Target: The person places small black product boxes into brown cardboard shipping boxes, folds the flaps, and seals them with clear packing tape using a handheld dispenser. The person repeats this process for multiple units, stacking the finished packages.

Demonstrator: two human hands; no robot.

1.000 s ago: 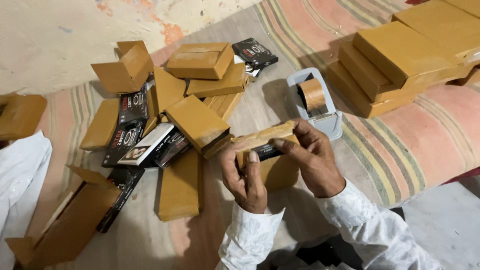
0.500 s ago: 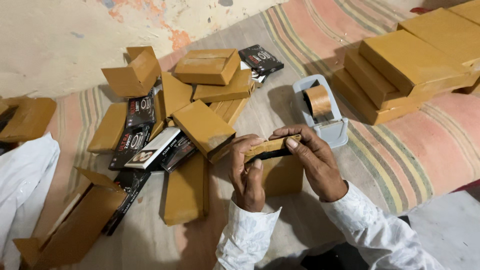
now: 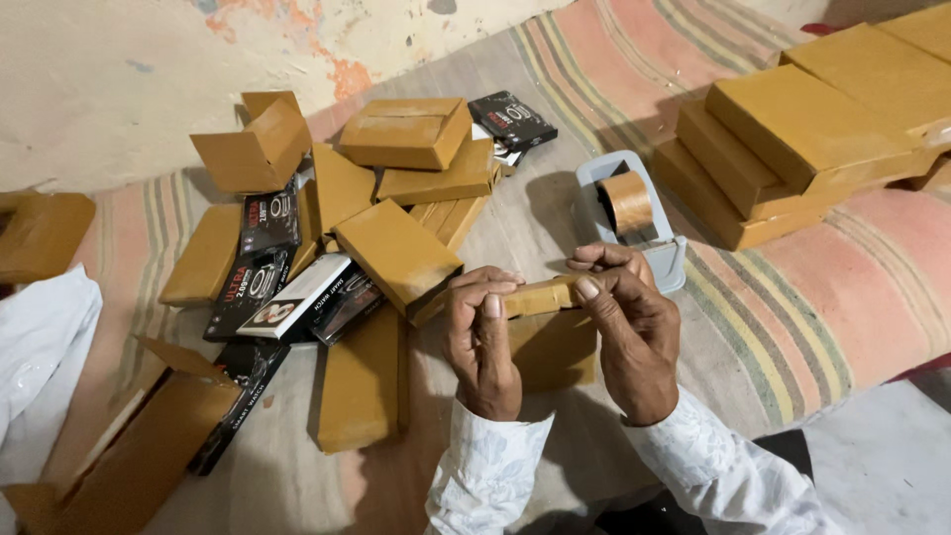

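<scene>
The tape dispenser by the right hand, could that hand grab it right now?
Probably yes, once freed. The tape dispenser sits just beyond the right hand with nothing between them, but both hands are busy holding a brown box.

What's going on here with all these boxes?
A person in white sleeves holds a flat brown cardboard box edge-on between the left hand and the right hand, thumbs pressed along its top edge. A grey tape dispenser stands just beyond. More brown boxes and black product cartons lie scattered on the striped cloth, with a neat stack at right.
</scene>
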